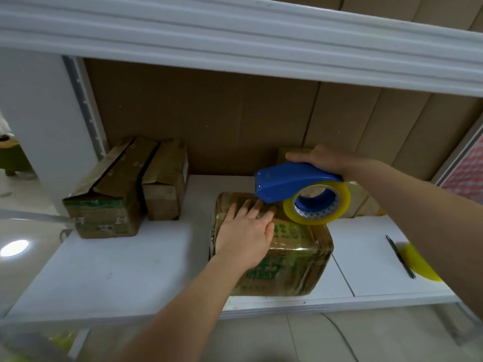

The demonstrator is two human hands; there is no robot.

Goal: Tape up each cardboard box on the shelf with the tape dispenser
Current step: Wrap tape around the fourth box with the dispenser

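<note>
Blue tape dispenser (285, 182): gripped in my right hand (324, 158). My left hand (245, 231) lies flat, fingers straight, atop the taped cardboard box (292, 257) near the shelf's (117, 270) front edge.

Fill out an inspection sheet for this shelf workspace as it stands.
Surface: white shelf, under another white shelf.
Job's things: cardboard box at front centre, glossy with tape; two more boxes at back left, top flaps not flat; blue tape dispenser with yellowish roll above the centre box's far edge.
Clutter: pen and a yellow roll-like item at right; another box partly hidden behind the dispenser.
Hands: left hand flat on the centre box, fingers straight; right hand grips the dispenser.
Cables: one thin cable on the floor below.
Surroundings: cardboard sheets line the back.
</note>
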